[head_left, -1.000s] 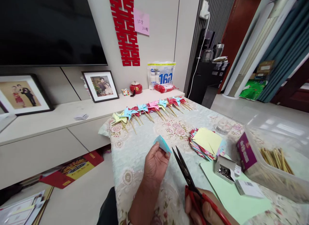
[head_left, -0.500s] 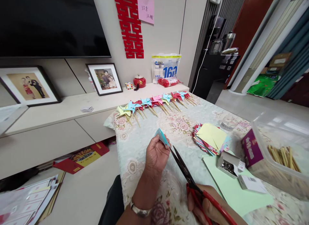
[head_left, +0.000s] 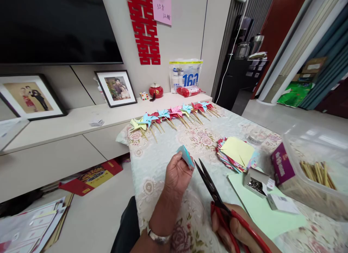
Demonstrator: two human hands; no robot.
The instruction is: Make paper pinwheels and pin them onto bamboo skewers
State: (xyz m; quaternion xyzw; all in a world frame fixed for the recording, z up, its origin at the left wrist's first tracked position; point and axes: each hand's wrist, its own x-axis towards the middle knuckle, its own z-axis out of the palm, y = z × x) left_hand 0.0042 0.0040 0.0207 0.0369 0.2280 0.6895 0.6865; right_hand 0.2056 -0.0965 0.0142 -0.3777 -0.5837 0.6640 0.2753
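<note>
Pinched in my left hand (head_left: 178, 175) is a folded piece of blue paper (head_left: 186, 156), held up above the table. My right hand (head_left: 231, 224) grips red-handled scissors (head_left: 212, 187), fingers wrapped around the handles. The dark blades are slightly parted, and their tips lie just right of the paper's lower edge, close to my left fingertips. To the right sits a stack of cut paper squares (head_left: 237, 151), a yellow one on top with slits at its corners. Finished paper pinwheels (head_left: 163, 114) on sticks lie in a row along the table's far side.
A clear plastic box (head_left: 312, 187) of short sticks stands at right. Beside it, green paper sheets (head_left: 263, 209) carry an open small box of metal fasteners (head_left: 256, 184) and a white box (head_left: 282, 203). A tape roll (head_left: 257, 136) lies behind. Framed photos (head_left: 116, 89) stand on the cabinet.
My left hand and the blue paper have shifted slightly to the right. The scissors' blades have moved a little up and right, with their tips nearer together.
</note>
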